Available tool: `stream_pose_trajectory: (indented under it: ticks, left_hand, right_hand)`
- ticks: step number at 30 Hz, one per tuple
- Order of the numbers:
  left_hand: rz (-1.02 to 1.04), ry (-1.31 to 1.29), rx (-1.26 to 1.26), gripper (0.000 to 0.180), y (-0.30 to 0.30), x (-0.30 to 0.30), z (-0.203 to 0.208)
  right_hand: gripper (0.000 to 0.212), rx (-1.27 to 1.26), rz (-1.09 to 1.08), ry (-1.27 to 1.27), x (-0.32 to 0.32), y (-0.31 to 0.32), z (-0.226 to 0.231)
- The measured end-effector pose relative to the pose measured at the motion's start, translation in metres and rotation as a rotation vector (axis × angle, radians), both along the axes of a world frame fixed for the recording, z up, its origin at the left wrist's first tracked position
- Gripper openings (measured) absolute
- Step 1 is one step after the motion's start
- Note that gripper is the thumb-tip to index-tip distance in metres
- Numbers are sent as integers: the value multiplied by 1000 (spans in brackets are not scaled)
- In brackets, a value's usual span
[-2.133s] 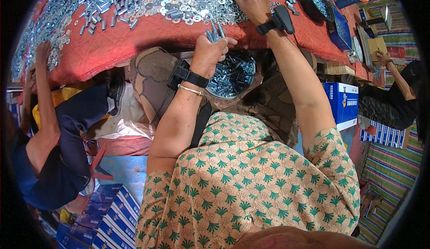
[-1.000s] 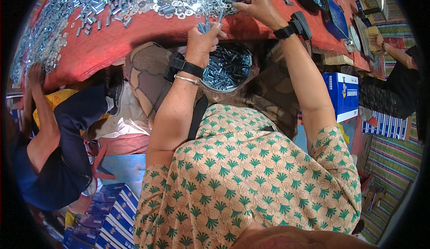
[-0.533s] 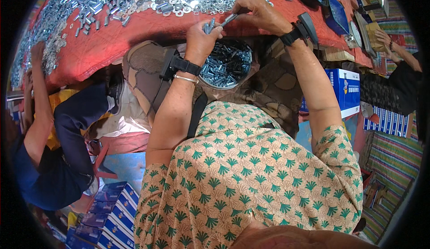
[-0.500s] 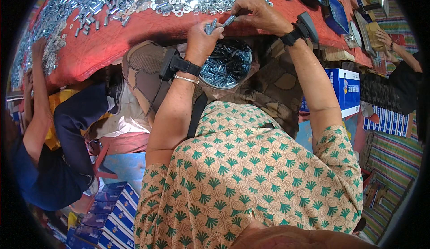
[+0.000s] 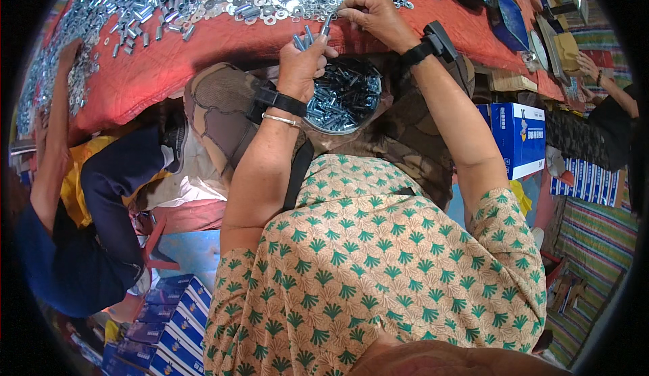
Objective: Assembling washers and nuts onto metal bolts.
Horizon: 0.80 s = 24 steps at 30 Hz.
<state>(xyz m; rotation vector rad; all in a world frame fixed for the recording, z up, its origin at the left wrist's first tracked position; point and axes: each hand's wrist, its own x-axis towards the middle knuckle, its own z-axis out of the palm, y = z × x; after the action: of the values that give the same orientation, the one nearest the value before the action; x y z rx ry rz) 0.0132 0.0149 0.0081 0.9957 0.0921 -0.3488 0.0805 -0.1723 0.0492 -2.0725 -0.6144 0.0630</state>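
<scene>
The fingers of the left hand (image 5: 299, 70) hold metal tubes (image 5: 309, 35) over the near edge of the table (image 5: 223, 41), those of the right hand (image 5: 378, 22) narrowed just beside, whether gripping one I cannot tell, with bare red cloth (image 5: 149, 68) open leftward and a filled bowl (image 5: 331, 131) nearer.

Red-covered table (image 5: 152, 72), striped sheeting (image 5: 595, 234)
</scene>
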Motion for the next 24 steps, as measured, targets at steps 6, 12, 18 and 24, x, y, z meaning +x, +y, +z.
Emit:
stream_pose_trajectory:
  ticks: [6, 12, 18, 24]
  left_hand:
    - [100, 53, -29, 13, -3, -4, 2]
    - [156, 36, -84, 13, -6, -6, 4]
    - [403, -19, -155, 13, 5, -4, 10]
    - [682, -14, -184, 12, 23, 3, 10]
  right_hand:
    - [9, -321, -65, -567, 7, 20, -11]
    - [10, -103, -140, -361, 3, 18, -12]
    - [14, 30, -118, -107, 9, 47, 8]
    - [15, -272, 47, -539, 25, 96, -4]
